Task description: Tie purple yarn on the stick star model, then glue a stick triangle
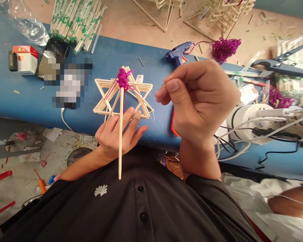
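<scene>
Left hand (117, 134) at 6 o'clock of frame centre, fingers curled round long stick (120, 134), gripping it upright. Star frame (123, 99) of pale sticks just beyond at 12 o'clock from that hand, fixed to stick top under purple yarn wrap (122, 79). Right hand (197, 97) at 3 o'clock from star, closed, thumb and forefinger pinching thin yarn strand (141, 91) running to wrap. All held above blue bench (27, 101). Farther, at 1 o'clock: blue glue gun (178, 55), loose yarn ball (224, 48). Far, 11 o'clock: wrapped chopstick packets (75, 20); small carton (26, 59), contents not visible.
</scene>
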A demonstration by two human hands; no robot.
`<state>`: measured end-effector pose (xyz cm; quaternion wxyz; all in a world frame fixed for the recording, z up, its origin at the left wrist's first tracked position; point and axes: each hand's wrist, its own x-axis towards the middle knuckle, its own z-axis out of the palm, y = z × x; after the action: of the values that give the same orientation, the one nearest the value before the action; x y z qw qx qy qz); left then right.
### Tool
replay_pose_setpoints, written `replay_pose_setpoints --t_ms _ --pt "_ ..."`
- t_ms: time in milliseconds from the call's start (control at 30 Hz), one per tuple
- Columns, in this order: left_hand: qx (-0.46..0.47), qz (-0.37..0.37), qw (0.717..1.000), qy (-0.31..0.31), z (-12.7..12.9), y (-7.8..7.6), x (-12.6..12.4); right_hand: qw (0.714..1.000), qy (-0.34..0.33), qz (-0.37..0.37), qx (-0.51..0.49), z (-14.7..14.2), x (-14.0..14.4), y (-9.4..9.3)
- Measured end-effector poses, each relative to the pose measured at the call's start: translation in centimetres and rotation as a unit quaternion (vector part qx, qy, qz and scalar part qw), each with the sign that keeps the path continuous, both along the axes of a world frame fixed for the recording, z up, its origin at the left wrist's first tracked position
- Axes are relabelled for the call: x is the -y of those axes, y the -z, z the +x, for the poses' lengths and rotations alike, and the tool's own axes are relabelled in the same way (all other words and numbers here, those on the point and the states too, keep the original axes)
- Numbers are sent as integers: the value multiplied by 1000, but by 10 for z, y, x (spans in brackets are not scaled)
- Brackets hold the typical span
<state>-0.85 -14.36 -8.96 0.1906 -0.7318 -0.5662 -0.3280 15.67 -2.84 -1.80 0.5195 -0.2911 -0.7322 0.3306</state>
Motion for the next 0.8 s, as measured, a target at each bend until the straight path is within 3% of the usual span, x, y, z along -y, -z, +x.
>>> replay_pose_setpoints --t_ms 300,467,800 --pt "25 8 1000 0 0 -3 -1 1000 4 -16 12 2 -3 2" --pt "-25 20 999 1 0 -10 -2 999 19 -22 27 2 -8 7" --pt "8 55 998 -26 6 -16 -9 999 -13 -24 24 -4 -10 9"
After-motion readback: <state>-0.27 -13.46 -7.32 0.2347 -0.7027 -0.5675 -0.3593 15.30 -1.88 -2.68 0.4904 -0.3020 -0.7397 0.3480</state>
